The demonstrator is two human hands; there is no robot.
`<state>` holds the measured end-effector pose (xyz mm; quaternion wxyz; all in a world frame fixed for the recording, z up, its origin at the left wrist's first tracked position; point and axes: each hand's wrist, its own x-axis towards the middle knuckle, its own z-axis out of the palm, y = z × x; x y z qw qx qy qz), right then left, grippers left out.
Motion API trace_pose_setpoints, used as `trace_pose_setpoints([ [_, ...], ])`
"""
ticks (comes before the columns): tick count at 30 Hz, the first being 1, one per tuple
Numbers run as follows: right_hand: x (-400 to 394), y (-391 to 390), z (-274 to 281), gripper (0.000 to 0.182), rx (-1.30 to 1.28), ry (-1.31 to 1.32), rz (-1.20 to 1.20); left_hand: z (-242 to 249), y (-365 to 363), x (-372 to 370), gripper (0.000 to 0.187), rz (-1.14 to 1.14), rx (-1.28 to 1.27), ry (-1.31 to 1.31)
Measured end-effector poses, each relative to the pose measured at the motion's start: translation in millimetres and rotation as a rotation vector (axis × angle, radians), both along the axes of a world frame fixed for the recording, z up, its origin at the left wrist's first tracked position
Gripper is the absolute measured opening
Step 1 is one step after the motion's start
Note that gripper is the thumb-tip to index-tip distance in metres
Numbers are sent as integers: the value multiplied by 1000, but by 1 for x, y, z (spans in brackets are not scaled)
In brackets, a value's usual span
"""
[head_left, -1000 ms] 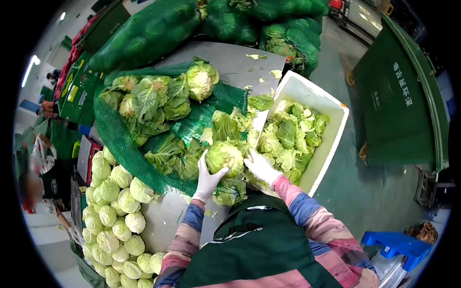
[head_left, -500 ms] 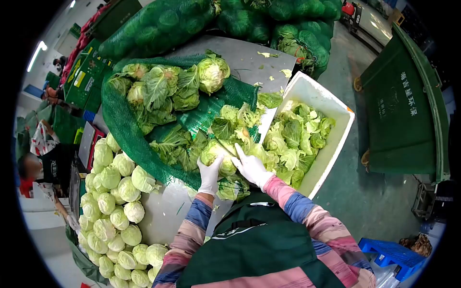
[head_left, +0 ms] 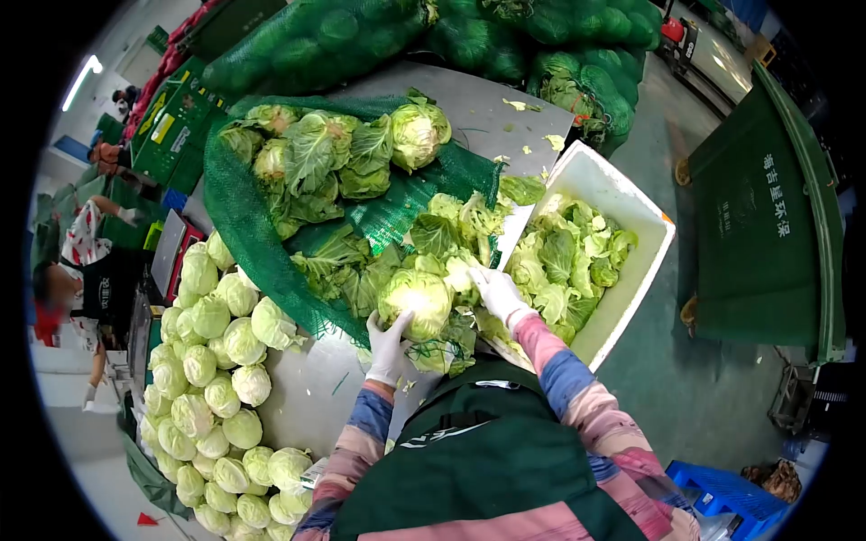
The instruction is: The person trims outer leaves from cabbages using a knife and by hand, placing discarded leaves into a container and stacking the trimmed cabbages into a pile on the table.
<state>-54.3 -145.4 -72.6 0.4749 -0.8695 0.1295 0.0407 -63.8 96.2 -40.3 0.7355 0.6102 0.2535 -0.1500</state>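
A pale green cabbage (head_left: 416, 300) rests among loose leaves at the middle of the metal table. My left hand (head_left: 388, 345), in a white glove, touches its lower left side with the fingers wrapped round it. To the right of the cabbage is my right hand (head_left: 499, 295), also gloved, against pale leaves (head_left: 461, 278); what its fingers hold is too small to tell. Untrimmed cabbages (head_left: 311, 158) lie on an open green net (head_left: 262, 261) beyond. A white foam box (head_left: 645, 261) full of leaves (head_left: 564, 261) stands to the right.
Trimmed cabbages (head_left: 212, 370) are heaped at the left of the metal table (head_left: 307, 388). Full green net sacks (head_left: 316, 45) lie along the back. A green bin (head_left: 753, 216) stands at the right, a blue pallet (head_left: 731, 496) below it. Another person (head_left: 99, 279) is at the far left.
My right hand has moved right, away from the cabbage, whose pale face now shows. My left hand stays at its lower left. The whole view has shifted slightly.
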Motion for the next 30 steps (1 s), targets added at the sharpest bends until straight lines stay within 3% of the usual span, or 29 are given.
trace_pose_setpoints([
  [2, -14, -10, -35, 41, -11, 65, -175, -1, 17, -7, 74, -69, 39, 107],
  [4, -22, -43, -33, 44, 336, 296, -455, 3, 18, -10, 68, -60, -67, 135],
  [6, -34, -78, -48, 53, -265, -60, -457, 7, 8, -5, 67, 12, -63, 95],
  [7, -34, -75, -12, 66, -388, 90, -416, 10, 1, -1, 69, 56, -21, 94],
  [8, -31, -68, 12, 70, -313, 124, -355, 9, 0, 5, 69, 55, -24, 98],
  [10, -27, -38, 38, 70, -189, 3, -136, 1, -1, 22, 69, -242, 186, -198],
  [11, -24, -24, 30, 69, -237, -134, 17, -5, -7, 30, 69, -239, 315, -351],
  [12, -20, -11, 22, 69, -284, -270, 172, -1, -13, 38, 69, -239, 312, -353],
  [14, -9, 7, 41, 68, -414, -188, 386, 11, -21, 52, 69, -283, 297, -301],
  [16, 3, 17, 37, 67, -412, -303, 403, 19, -25, 61, 66, -294, 274, -298],
  [20, 18, 22, 41, 67, -478, -129, 483, 20, -24, 67, 59, -311, 257, -247],
  [25, 34, 22, 43, 63, -471, -89, 470, 19, -25, 66, 58, -277, 262, -259],
  [30, 57, 16, 46, 50, -302, 70, 384, 14, -18, 59, 59, -297, 283, -259],
])
